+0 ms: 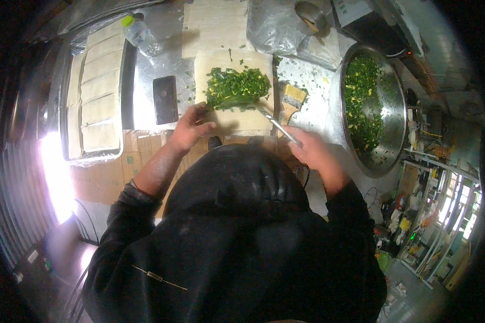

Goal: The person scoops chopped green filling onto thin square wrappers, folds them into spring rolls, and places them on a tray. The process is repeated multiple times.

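My right hand (309, 147) grips the metal handle of a spoon-like utensil (279, 126). Its far end blurs into a heap of chopped greens with yellow bits (238, 85). That heap lies on a pale dough sheet (242, 121), whose near part is bare. My left hand (190, 128) is by the sheet's near left side, thumb apart from the fingers and nothing visible in it. Whether its fingertips touch the dough, I cannot tell. Just right of the sheet lies a flat bristle brush (292, 101) with a wooden handle.
A large metal bowl (403, 107) of chopped greens stands at the right. At the left, a tray (121, 147) holds folded dough pieces (100, 87). A phone-like dark slab (165, 99), a plastic bottle (142, 37), more dough sheets (216, 26) and a small metal bowl (310, 17) share the metal table.
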`<control>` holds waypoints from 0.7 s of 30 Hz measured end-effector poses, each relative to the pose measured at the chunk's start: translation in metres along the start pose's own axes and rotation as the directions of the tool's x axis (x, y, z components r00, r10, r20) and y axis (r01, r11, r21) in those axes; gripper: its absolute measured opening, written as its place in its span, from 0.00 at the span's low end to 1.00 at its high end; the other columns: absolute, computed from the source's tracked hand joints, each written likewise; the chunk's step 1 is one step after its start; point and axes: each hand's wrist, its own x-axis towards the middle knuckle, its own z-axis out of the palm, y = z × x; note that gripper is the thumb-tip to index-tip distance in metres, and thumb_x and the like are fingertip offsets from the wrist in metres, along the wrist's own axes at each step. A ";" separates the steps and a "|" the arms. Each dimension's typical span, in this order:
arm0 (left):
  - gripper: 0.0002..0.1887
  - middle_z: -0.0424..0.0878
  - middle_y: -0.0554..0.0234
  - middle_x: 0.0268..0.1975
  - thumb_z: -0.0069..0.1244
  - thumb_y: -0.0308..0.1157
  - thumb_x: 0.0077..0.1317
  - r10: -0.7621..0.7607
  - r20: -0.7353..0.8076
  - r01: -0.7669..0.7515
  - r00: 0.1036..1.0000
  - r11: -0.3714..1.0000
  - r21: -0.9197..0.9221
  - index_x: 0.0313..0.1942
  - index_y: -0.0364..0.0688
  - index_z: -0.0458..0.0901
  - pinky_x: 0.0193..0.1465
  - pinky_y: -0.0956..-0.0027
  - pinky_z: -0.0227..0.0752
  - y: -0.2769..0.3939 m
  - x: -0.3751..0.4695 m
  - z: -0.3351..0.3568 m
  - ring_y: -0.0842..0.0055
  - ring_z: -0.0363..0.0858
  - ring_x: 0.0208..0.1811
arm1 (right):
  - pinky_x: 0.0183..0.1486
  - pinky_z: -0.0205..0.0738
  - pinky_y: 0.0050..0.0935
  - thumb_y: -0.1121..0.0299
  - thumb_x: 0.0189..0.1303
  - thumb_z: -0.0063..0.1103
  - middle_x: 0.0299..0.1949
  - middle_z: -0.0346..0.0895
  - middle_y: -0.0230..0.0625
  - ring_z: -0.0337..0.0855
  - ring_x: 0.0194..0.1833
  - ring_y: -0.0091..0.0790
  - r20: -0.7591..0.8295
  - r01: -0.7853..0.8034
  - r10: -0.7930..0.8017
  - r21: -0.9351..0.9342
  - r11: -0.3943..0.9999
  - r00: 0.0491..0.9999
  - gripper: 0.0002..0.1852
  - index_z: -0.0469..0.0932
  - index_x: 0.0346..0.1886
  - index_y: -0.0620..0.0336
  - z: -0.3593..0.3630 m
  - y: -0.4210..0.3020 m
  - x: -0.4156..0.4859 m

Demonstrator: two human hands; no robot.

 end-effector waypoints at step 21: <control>0.24 0.84 0.50 0.53 0.65 0.33 0.63 0.041 0.145 -0.104 0.989 0.883 0.458 0.57 0.34 0.78 0.57 0.64 0.78 -0.023 0.017 0.012 0.68 0.83 0.53 | 0.47 0.79 0.54 0.66 0.66 0.58 0.43 0.83 0.58 0.84 0.44 0.64 -0.333 0.043 -0.071 -0.092 0.995 0.940 0.26 0.72 0.69 0.41 0.009 0.011 0.028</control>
